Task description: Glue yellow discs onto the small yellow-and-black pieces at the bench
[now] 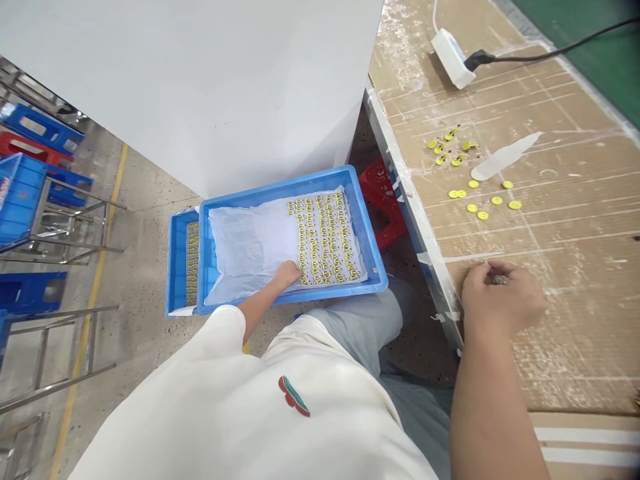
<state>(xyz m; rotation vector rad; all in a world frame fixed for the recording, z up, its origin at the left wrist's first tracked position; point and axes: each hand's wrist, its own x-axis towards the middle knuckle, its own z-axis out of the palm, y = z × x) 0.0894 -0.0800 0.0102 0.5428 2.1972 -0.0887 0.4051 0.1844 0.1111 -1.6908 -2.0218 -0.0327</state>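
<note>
A workbench [575, 280] covered in taped brown cardboard fills the right side, its top scored with pale lines and scraps of tape. Beyond its far edge lies a strip of green surface [600, 53]. To the left, lower down, is a speckled concrete floor [140, 233] with a yellow line [95, 280] painted along it, and a large white cabinet [225, 87] rises behind.

On the floor beside the bench sits a blue tray [370, 247], stacked partly over a second blue tray [176, 267] whose left strip shows a row of yellow pieces. The upper tray is lined with a white sheet [250, 247], and rows of small yellow parts [325, 240] cover its right half. The left hand [287, 275] reaches down into this tray, fingers bent and resting at the near-left corner of the yellow rows; whether it pinches a piece cannot be told.

The right hand [500, 297] rests on the cardboard near the bench edge, fingers curled closed around something small and greyish that is mostly hidden.

Farther up the bench lie loose yellow discs [483, 200] and a cluster of yellow parts [450, 150], with a pale plastic strip [505, 157] just beside them. A white power strip [453, 57] with a black plug sits at the far end.

A red stool [385, 200] stands under the bench edge, just beside the tray. Blue and red stools [35, 133] on metal frames stand well apart at the left
</note>
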